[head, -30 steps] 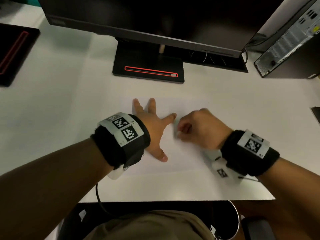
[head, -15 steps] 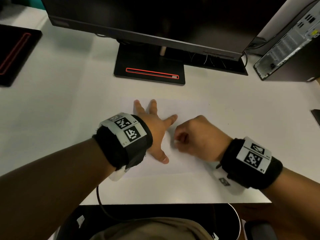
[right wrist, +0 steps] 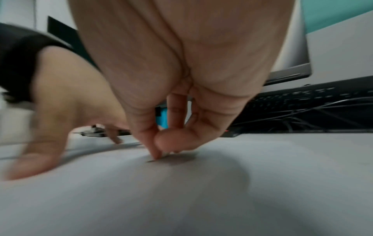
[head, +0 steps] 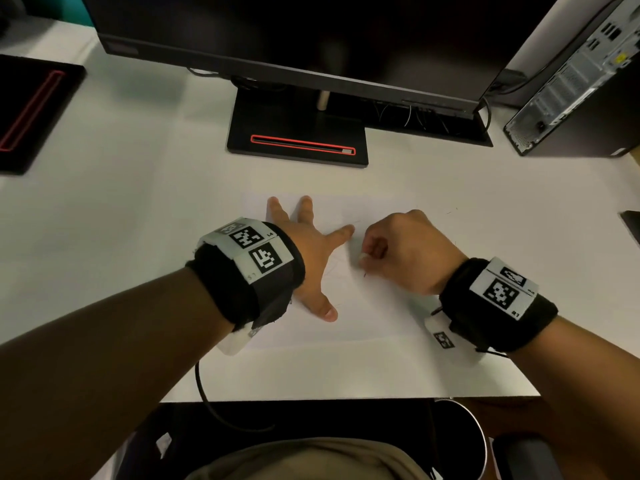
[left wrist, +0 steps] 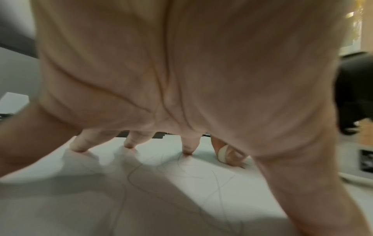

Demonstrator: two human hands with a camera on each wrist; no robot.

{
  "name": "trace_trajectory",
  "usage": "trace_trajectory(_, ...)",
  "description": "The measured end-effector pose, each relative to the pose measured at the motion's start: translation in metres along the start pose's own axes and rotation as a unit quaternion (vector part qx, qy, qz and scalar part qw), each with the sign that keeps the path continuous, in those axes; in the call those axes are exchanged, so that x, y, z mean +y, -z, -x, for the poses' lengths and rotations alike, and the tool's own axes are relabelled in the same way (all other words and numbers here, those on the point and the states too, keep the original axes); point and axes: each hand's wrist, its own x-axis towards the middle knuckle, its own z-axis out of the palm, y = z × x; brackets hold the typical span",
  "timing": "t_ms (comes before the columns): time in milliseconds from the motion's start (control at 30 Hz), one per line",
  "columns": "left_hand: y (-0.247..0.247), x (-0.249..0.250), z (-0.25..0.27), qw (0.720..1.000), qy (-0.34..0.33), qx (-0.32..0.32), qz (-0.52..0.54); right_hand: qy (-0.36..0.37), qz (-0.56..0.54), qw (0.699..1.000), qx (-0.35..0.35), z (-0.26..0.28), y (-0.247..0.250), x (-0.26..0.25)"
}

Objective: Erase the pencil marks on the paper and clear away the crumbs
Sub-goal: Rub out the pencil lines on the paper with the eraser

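A white desk (head: pixel 121 209) carries a dark monitor (head: pixel 294 36) on a black stand (head: pixel 298 140), with a computer tower (head: pixel 581 84) at the far right. In the head view a sheet of paper (head: pixel 374 313) lies flat near the desk's front edge, faint pencil marks (head: pixel 334 268) showing on it between the hands. The left hand (head: pixel 311 258) is spread flat on the paper, fingers straight and splayed, thumb toward the person, holding nothing. The right hand (head: pixel 405 251) sits just beside it, fingers curled in, pinching a small pale eraser (head: pixel 362 256) whose tip shows at the fingertips, down at the paper. A small dark speck (head: pixel 364 274) lies on the sheet just below that hand; I cannot tell whether it is a crumb or a mark.

From the left wrist, the palm fills the top of the picture and the fingertips (left wrist: pixel 188 150) press on the paper (left wrist: pixel 141 199). Thin curved pencil lines (left wrist: pixel 131 174) cross the sheet under the palm. Beyond, the right hand's fingers hold the pale eraser (left wrist: pixel 223 154) against the sheet.

From the right wrist, thumb and fingers (right wrist: pixel 153 150) are bunched tight and touch the paper (right wrist: pixel 201 199); the eraser itself is mostly hidden between them. The left hand (right wrist: pixel 60 127) is blurred at the left, thumb planted on the sheet.
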Motion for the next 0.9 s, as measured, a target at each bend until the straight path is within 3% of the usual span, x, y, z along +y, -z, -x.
trace_trajectory(133,0.003,0.003,0.005,1.0,-0.003,0.007,-0.019,0.007,0.017,0.999,-0.051,0.006,-0.005,-0.005)
trace_trajectory(233,0.005,0.004,0.008,1.0,-0.004,0.009,-0.028,-0.109,0.026,0.993,0.033,0.004,0.015,0.025)
trace_trajectory(300,0.006,0.003,0.007,0.999,-0.002,0.009,-0.033,-0.177,-0.15,0.967,0.104,0.011,0.024,0.035)
trace_trajectory(333,0.005,0.003,0.007,0.999,-0.002,0.007,-0.032,-0.197,-0.303,0.924,0.127,0.018,0.025,0.03)
trace_trajectory(367,0.004,0.003,0.006,1.0,-0.001,0.008,-0.031,-0.218,-0.46,0.852,0.119,0.025,0.02,0.022)
trace_trajectory(400,0.004,0.002,0.004,1.0,-0.001,0.01,-0.03,-0.233,-0.586,0.771,0.084,0.032,0.011,0.01)
trace_trajectory(433,0.003,0.003,0.003,0.999,-0.001,0.014,-0.03,-0.243,-0.66,0.71,0.029,0.039,0.0,-0.001)
trace_trajectory(500,0.001,0.003,0.002,0.999,0.002,0.019,-0.037,-0.222,-0.717,0.655,-0.092,0.046,-0.022,-0.017)
trace_trajectory(533,0.0,0.003,0.002,0.999,0.003,0.018,-0.04,-0.213,-0.738,0.63,-0.112,0.044,-0.028,-0.017)
trace_trajectory(567,0.0,0.003,0.002,0.999,0.003,0.017,-0.04,-0.213,-0.764,0.603,-0.087,0.039,-0.03,-0.011)
trace_trajectory(600,0.0,0.002,0.002,0.999,0.003,0.015,-0.034,-0.219,-0.792,0.57,-0.003,0.031,-0.03,0.002)
trace_trajectory(667,0.0,0.0,0.002,1.0,0.004,0.012,-0.018,-0.212,-0.821,0.472,0.243,0.022,-0.022,0.034)
trace_trajectory(700,0.0,0.001,0.003,1.0,0.004,0.012,-0.015,-0.193,-0.808,0.44,0.34,0.023,-0.015,0.047)
trace_trajectory(733,0.0,0.001,0.002,1.0,0.006,0.012,-0.015,-0.184,-0.787,0.438,0.394,0.026,-0.008,0.056)
trace_trajectory(767,0.001,0.001,0.003,1.0,0.007,0.014,-0.018,-0.183,-0.768,0.461,0.404,0.031,-0.003,0.057)
trace_trajectory(800,0.002,0.001,0.003,1.0,0.008,0.014,-0.02,-0.179,-0.756,0.503,0.379,0.036,-0.002,0.053)
trace_trajectory(833,0.001,0.001,0.004,1.0,0.008,0.013,-0.02,-0.175,-0.743,0.559,0.325,0.041,-0.004,0.044)
trace_trajectory(900,0.002,0.002,0.004,1.0,0.008,0.016,-0.02,-0.154,-0.713,0.668,0.15,0.05,-0.013,0.019)
